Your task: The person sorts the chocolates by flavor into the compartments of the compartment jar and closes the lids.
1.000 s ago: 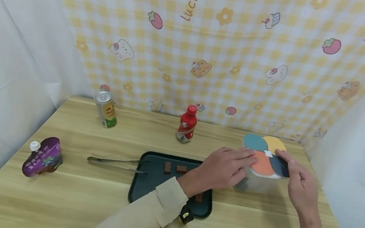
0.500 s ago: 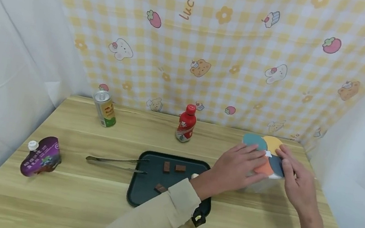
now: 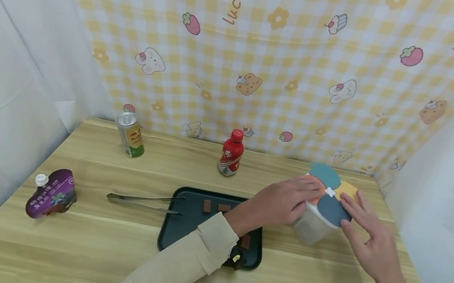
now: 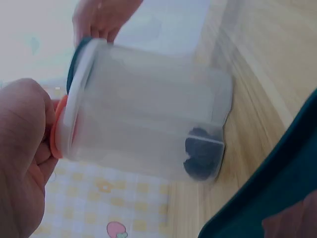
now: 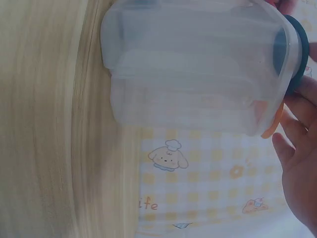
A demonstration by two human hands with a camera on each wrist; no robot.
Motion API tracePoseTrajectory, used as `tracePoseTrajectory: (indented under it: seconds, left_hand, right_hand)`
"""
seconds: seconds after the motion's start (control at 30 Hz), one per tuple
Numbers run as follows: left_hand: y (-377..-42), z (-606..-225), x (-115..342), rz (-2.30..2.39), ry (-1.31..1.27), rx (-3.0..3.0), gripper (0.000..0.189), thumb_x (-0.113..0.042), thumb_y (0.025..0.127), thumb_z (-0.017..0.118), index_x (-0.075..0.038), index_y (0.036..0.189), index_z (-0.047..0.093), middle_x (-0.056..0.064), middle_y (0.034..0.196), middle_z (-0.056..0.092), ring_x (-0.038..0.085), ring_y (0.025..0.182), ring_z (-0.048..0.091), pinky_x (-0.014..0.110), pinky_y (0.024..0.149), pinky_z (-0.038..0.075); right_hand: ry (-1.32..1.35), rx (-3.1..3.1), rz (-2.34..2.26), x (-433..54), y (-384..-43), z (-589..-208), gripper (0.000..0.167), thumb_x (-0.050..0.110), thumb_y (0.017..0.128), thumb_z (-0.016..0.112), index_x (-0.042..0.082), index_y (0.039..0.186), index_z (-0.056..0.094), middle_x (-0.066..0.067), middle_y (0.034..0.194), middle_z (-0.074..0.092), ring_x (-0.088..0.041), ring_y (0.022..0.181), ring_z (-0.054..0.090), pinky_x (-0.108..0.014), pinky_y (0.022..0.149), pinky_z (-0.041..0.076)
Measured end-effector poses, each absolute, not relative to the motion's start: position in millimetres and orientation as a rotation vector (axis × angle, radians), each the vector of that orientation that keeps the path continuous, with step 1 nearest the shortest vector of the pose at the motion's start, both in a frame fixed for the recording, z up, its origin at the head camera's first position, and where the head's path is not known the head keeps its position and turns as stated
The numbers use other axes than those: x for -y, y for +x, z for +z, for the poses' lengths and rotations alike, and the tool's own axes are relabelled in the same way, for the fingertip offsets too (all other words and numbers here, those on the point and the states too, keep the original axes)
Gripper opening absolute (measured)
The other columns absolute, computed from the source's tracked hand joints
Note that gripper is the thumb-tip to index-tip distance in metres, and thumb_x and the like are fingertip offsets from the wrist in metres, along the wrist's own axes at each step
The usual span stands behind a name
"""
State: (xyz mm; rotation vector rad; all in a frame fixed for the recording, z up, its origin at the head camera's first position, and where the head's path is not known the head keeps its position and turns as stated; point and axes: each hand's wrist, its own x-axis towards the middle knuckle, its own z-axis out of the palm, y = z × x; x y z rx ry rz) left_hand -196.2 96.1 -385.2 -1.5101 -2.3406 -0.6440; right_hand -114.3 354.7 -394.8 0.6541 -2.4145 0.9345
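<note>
A clear compartment storage box (image 3: 308, 228) stands at the right of the table under petal-shaped lids: teal, yellow, navy and orange. My left hand (image 3: 284, 200) grips its left side, fingers over the orange lid (image 4: 57, 131). On the other side my right hand (image 3: 370, 236) holds the edge, fingers on the yellow lid (image 3: 350, 188) and thumb by the navy lid (image 3: 333, 212). All lids look down. Dark round pieces (image 4: 202, 153) lie at the bottom of one compartment in the left wrist view. My left forearm crosses over the dark tray (image 3: 173, 227).
Brown blocks (image 3: 207, 206) lie on the tray, partly hidden by my sleeve. Metal tongs (image 3: 133, 200) rest with their tips over its left rim. A red bottle (image 3: 231, 154) and a can (image 3: 131, 136) stand behind; a purple pouch (image 3: 53, 195) lies at left.
The box and its lids have turned clockwise as seen from above; orange has gone from front to left, navy to the front. My left hand slid across the top, then back left.
</note>
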Motion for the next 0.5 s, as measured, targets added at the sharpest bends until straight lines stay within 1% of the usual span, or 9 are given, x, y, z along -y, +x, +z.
tracePoseTrajectory:
  seconds: [0.07,0.17,0.2,0.23,0.3,0.4,0.43,0.5]
  left_hand:
    - [-198,-385,-94,-0.636,-1.546,2.324,0.043,-0.018,0.108,0.051,-0.007,0.150,0.054,0.003,0.152,0.053,0.013,0.146,0.038,0.022,0.119,0.012]
    - [-200,-385,-93,-0.627,-1.585,2.311,0.051,-0.029,0.106,0.058,-0.006,0.151,0.052,0.005,0.153,0.051,0.016,0.147,0.037,0.023,0.119,0.011]
    - [-201,-385,-93,-0.632,-1.593,2.304,0.054,-0.033,0.105,0.061,-0.006,0.151,0.052,0.005,0.153,0.051,0.017,0.147,0.037,0.023,0.119,0.011]
    - [-201,-386,-93,-0.626,-1.592,2.301,0.057,-0.036,0.104,0.063,-0.006,0.152,0.051,0.005,0.154,0.050,0.017,0.147,0.036,0.023,0.119,0.011]
    - [-201,-387,-93,-0.616,-1.582,2.277,0.062,-0.041,0.102,0.066,-0.006,0.151,0.052,0.006,0.153,0.051,0.018,0.147,0.037,0.024,0.119,0.012]
    - [-201,-392,-95,-0.607,-1.563,2.224,0.064,-0.042,0.100,0.069,-0.006,0.150,0.052,0.006,0.152,0.052,0.019,0.146,0.039,0.026,0.120,0.013]
    - [-202,-394,-96,-0.607,-1.557,2.201,0.064,-0.041,0.099,0.070,-0.006,0.150,0.053,0.006,0.151,0.053,0.019,0.146,0.040,0.027,0.120,0.014]
    - [-202,-397,-98,-0.597,-1.547,2.157,0.063,-0.040,0.098,0.071,-0.006,0.148,0.055,0.006,0.150,0.055,0.019,0.144,0.042,0.028,0.120,0.015]
  right_hand:
    - [0.694,2.413,0.917,-353,-110,-395,0.055,-0.005,0.085,0.077,0.001,0.138,0.065,-0.016,0.143,0.059,-0.028,0.148,0.036,-0.026,0.118,0.024]
    - [0.733,2.418,0.897,-352,-106,-394,0.063,-0.002,0.079,0.084,0.000,0.139,0.064,-0.017,0.144,0.058,-0.024,0.145,0.041,-0.033,0.120,0.023]
    - [0.740,2.422,0.884,-351,-105,-395,0.063,0.003,0.081,0.085,0.000,0.140,0.063,-0.017,0.145,0.058,-0.022,0.145,0.042,-0.035,0.120,0.023]
    - [0.746,2.419,0.861,-351,-105,-395,0.062,0.011,0.085,0.085,0.000,0.141,0.062,-0.017,0.145,0.057,-0.021,0.144,0.043,-0.037,0.120,0.023]
    - [0.759,2.389,0.807,-350,-107,-398,0.060,0.029,0.092,0.081,-0.001,0.140,0.062,-0.019,0.144,0.058,-0.019,0.142,0.045,-0.038,0.120,0.024]
    - [0.767,2.311,0.691,-349,-111,-405,0.069,0.053,0.097,0.065,-0.004,0.137,0.064,-0.022,0.139,0.060,-0.018,0.140,0.047,-0.038,0.119,0.027]
    - [0.767,2.280,0.660,-348,-112,-407,0.071,0.056,0.098,0.062,-0.005,0.135,0.065,-0.023,0.136,0.062,-0.018,0.140,0.048,-0.037,0.118,0.028]
    - [0.758,2.234,0.619,-347,-113,-411,0.072,0.057,0.098,0.060,-0.006,0.132,0.067,-0.024,0.132,0.064,-0.016,0.138,0.049,-0.036,0.117,0.029]
